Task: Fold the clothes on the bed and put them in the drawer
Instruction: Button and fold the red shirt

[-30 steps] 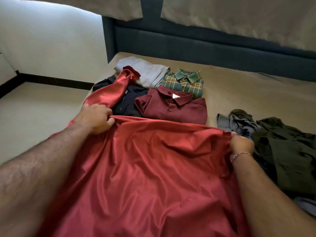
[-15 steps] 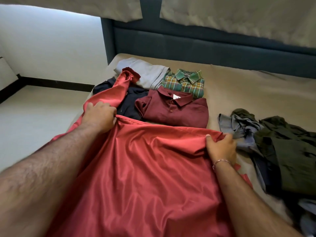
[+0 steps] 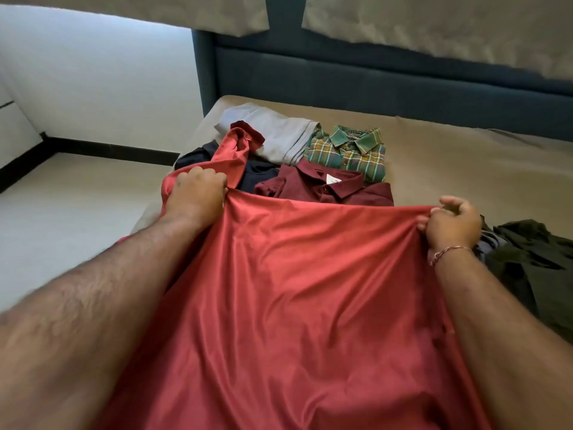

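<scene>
Bed carrying clothes, red shirt stretched over its near edge between outstretched forearms, folded shirts toward the far left corner, dark pile at right edge, left hand fisted on shirt's top edge, right hand pinching opposite end

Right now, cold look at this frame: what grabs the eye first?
The big red shirt fills the foreground, stretched taut between the left hand and right hand gripping its far edge. Behind it, folded shirts sit near the headboard, a maroon polo in front of a green plaid shirt. A dark unfolded pile lies right.
</scene>
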The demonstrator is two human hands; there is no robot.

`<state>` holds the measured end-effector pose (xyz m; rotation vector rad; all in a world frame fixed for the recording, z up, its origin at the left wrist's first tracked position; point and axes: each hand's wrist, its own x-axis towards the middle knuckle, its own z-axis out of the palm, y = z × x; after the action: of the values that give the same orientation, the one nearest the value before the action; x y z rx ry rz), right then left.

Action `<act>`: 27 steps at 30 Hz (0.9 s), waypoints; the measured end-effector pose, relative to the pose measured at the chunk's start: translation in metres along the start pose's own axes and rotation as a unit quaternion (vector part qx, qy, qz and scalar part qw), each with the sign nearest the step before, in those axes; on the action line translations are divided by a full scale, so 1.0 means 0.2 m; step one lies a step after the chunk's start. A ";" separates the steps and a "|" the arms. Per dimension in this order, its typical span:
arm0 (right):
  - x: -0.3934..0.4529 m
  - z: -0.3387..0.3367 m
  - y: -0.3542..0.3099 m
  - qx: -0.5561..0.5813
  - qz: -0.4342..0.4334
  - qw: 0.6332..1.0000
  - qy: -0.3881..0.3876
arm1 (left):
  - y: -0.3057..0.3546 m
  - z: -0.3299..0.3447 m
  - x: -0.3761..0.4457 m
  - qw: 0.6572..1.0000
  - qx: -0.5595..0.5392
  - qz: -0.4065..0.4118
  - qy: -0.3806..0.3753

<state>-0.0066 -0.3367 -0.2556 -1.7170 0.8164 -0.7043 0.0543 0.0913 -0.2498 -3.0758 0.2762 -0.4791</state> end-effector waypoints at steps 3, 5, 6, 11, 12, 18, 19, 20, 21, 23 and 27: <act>-0.04 0.05 -0.03 -0.075 -0.007 0.993 -0.095 | 0.02 -0.02 -0.01 0.998 -0.027 -0.053 -0.018; -0.25 0.04 -0.02 -0.179 -0.102 0.970 -0.132 | 0.08 -0.05 -0.09 0.999 -0.049 -0.010 -0.005; -0.41 0.01 0.00 -0.196 -0.167 0.952 -0.163 | 0.13 -0.07 -0.18 0.998 -0.064 0.025 -0.003; -1.13 -0.03 0.23 -0.324 -0.375 0.822 -0.281 | 0.45 -0.02 -0.84 0.982 -0.124 0.136 -0.052; -1.22 -0.04 0.27 -0.360 -0.387 0.797 -0.292 | 0.49 0.02 -0.97 0.982 -0.116 0.135 -0.070; -1.15 -0.41 0.53 -0.512 -0.320 0.733 -0.312 | 0.14 0.11 -1.33 0.993 -0.042 0.019 -0.110; -1.09 -0.48 0.54 -0.526 -0.296 0.739 -0.298 | 0.06 0.09 -1.34 0.993 -0.036 0.010 -0.114; -1.05 -0.54 0.54 -0.540 -0.260 0.745 -0.294 | 0.00 0.05 -1.34 0.992 -0.034 0.006 -0.124; -1.03 -0.61 0.54 -0.548 -0.225 0.750 -0.293 | -0.05 0.00 -1.37 0.989 -0.033 0.010 -0.143; -1.00 -0.68 0.51 -0.562 -0.173 0.753 -0.294 | -0.07 -0.08 -1.36 0.979 -0.051 0.038 -0.192; -1.11 -0.74 0.44 -0.509 -0.297 0.777 -0.221 | -0.05 -0.27 -1.46 0.972 -0.123 0.126 -0.153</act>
<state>-0.2713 -0.2591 -0.3152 -3.0598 0.2636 -0.1654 -0.2345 0.1528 -0.2856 -3.2151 0.7547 0.0443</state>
